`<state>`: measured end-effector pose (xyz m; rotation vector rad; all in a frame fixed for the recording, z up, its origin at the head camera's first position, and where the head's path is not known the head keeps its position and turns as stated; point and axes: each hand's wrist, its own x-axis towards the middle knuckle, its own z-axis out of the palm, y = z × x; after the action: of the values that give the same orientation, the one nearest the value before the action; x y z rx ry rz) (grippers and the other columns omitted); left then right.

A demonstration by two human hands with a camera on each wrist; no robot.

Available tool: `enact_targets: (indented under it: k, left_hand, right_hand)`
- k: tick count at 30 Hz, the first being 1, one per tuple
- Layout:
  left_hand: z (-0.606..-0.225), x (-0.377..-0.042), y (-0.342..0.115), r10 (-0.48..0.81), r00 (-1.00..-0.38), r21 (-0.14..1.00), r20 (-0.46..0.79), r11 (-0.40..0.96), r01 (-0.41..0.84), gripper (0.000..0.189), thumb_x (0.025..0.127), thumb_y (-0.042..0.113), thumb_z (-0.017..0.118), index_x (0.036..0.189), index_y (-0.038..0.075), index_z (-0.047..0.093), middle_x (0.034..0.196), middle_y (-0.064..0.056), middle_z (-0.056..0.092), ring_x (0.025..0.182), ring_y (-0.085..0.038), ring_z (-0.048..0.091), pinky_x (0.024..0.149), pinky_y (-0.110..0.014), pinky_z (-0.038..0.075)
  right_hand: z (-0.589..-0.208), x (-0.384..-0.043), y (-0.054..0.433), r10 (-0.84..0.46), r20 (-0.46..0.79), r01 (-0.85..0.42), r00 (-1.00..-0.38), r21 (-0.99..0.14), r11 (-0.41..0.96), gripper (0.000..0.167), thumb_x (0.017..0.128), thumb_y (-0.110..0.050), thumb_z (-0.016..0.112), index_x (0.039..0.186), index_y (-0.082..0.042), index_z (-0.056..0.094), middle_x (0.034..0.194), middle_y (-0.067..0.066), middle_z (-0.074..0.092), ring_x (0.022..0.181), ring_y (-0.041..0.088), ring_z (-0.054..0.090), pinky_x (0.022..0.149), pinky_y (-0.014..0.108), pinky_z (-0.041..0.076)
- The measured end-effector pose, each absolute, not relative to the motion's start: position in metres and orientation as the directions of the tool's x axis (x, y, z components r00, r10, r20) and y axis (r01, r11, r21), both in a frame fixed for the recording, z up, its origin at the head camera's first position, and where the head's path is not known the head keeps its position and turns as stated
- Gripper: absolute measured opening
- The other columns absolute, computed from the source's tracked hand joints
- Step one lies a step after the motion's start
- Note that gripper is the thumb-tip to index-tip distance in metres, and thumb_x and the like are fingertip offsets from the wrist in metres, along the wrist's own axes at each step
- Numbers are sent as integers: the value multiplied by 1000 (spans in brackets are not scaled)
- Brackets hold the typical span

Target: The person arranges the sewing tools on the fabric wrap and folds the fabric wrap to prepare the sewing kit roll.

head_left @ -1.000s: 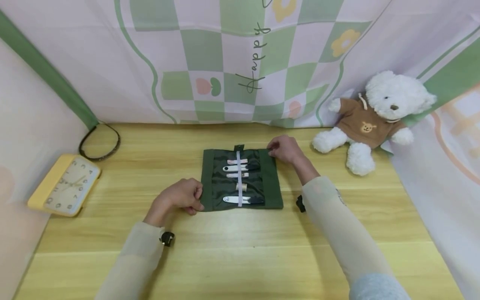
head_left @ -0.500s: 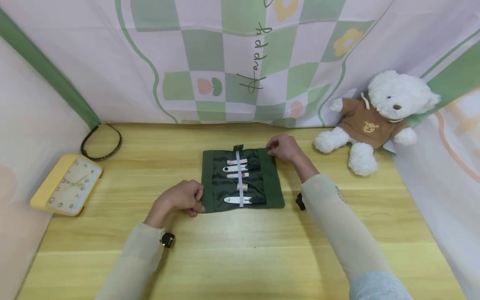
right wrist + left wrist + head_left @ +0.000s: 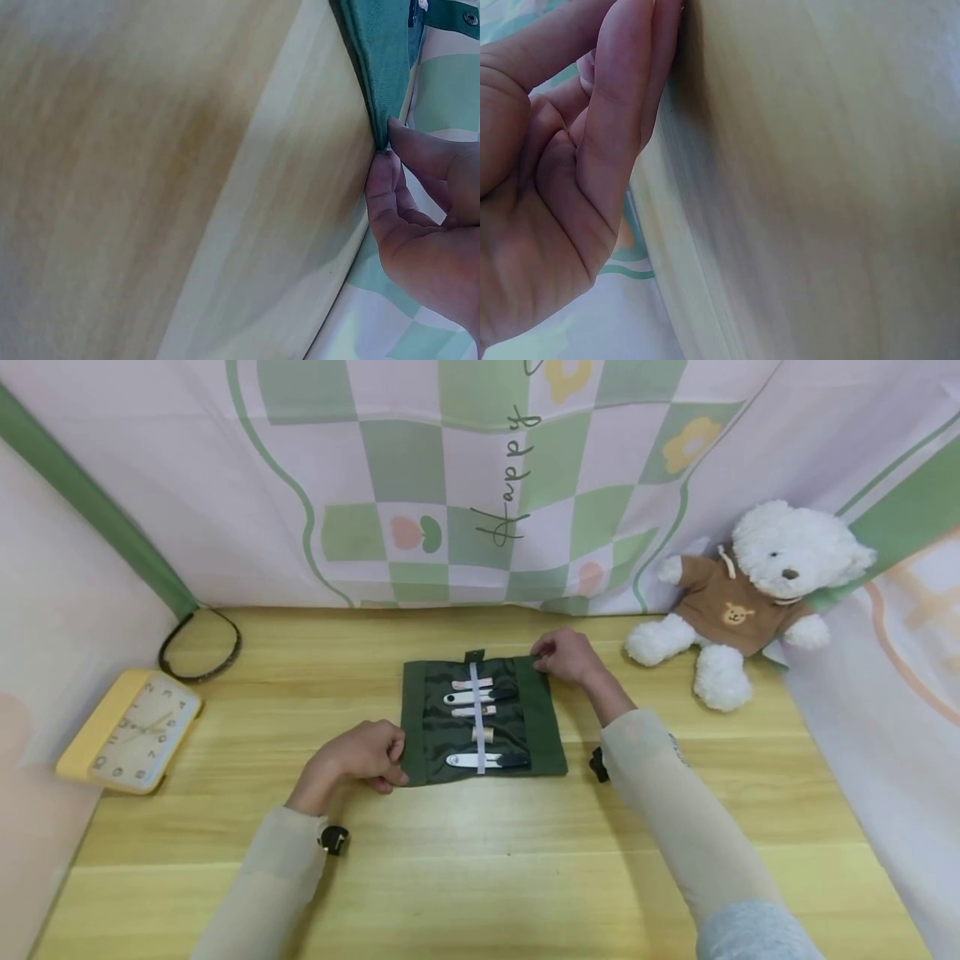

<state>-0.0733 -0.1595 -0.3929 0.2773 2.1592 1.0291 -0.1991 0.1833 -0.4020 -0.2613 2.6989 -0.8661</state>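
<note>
A dark green fabric roll-up pouch lies unfolded on the wooden table. Down its middle runs a pale elastic strap, holding several small items, among them a white-and-black tool and a pink-and-white piece. My left hand pinches the near left corner between thumb and curled fingers; in the left wrist view the left hand shows without the pouch. At the far right corner, my right hand pinches the fabric, and in the right wrist view thumb and fingertips meet on the green edge.
A yellow clock leans at the left, with a thin dark hoop behind it. A white teddy bear in a brown top sits at the back right. A patterned cloth hangs along the table's back edge.
</note>
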Motion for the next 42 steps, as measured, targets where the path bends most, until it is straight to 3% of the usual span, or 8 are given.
enact_targets:
  k: [25,32,37,42]
  left_hand:
    - [-394,-74,-161,469,-714,741,-520,663,-105,34,84,-2,80,75,4,48,72,-9,54,61,-20,69,60,-31,57]
    - [-395,-77,-160,518,-747,740,-418,671,51,19,88,8,79,92,4,61,70,-4,62,59,-16,58,60,-31,49]
    - [-393,-79,-155,547,-795,758,-263,627,181,17,91,15,78,98,6,65,79,0,62,71,-15,55,67,-32,49]
    - [-388,-78,-148,540,-825,703,-165,651,285,21,91,21,79,103,7,68,90,1,65,83,-17,60,77,-34,52]
  right_hand:
    - [-403,-196,182,-267,-211,-100,-940,-579,809,25,94,-5,68,117,3,71,113,20,69,107,34,62,95,47,48]
    - [-397,-187,179,-332,-170,-187,-928,-557,809,29,94,-6,70,121,4,69,115,23,67,106,37,61,92,51,48]
    - [-391,-175,177,-361,-134,-230,-923,-560,796,31,93,-9,72,121,4,69,113,23,66,102,36,62,88,51,50]
    - [-386,-157,174,-429,-112,-301,-896,-556,775,32,94,-14,73,121,2,69,115,20,63,103,35,63,88,50,51]
